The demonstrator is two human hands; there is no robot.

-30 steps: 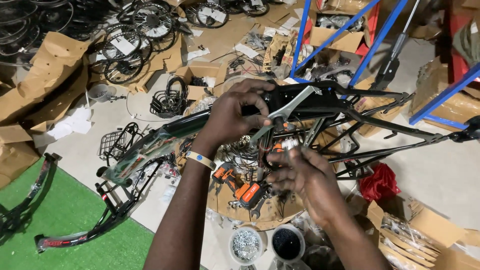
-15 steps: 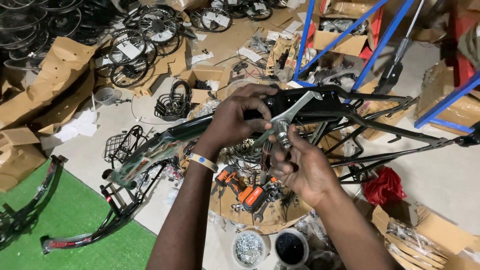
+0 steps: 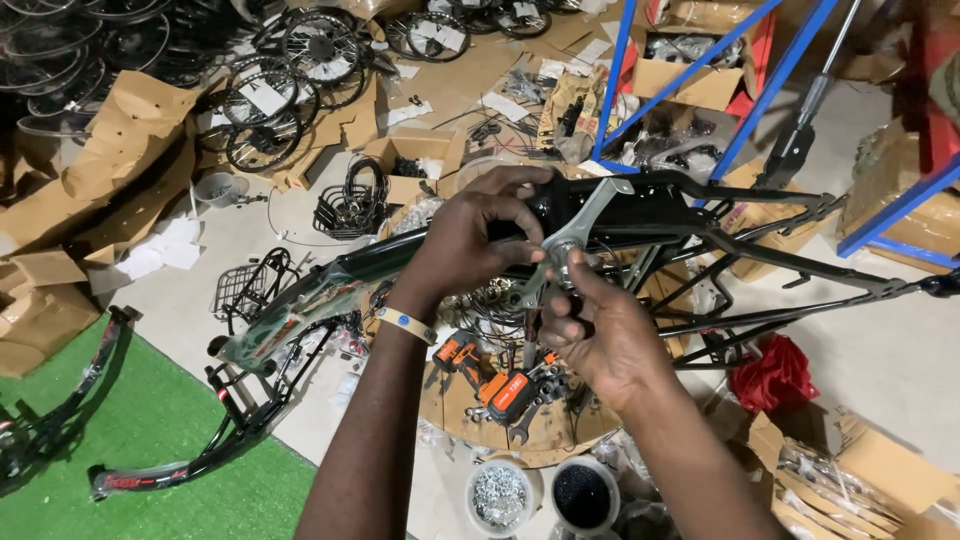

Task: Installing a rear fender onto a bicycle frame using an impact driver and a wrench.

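Observation:
A black bicycle frame (image 3: 700,215) lies across the middle of the head view, its front part wrapped in clear film (image 3: 300,300). My left hand (image 3: 475,235) grips the frame and a flat silver wrench (image 3: 575,235) that slants up to the right. My right hand (image 3: 590,335) is just below it, its fingers pinched on a small metal fitting at the frame beside the wrench's lower end. A yellow band sits on my left wrist (image 3: 405,325).
Below my hands, a cardboard sheet holds an orange drill (image 3: 495,385) and loose wrenches. Two tubs (image 3: 500,495) of small hardware stand near the bottom edge. Wheels (image 3: 300,60), cardboard boxes, a wire basket (image 3: 245,285), a red bag (image 3: 775,375) and blue rack legs (image 3: 615,70) surround the frame. Green turf (image 3: 130,440) lies bottom left.
My right hand has risen from below the frame to the fitting at the wrench. My left hand stays on the frame and wrench.

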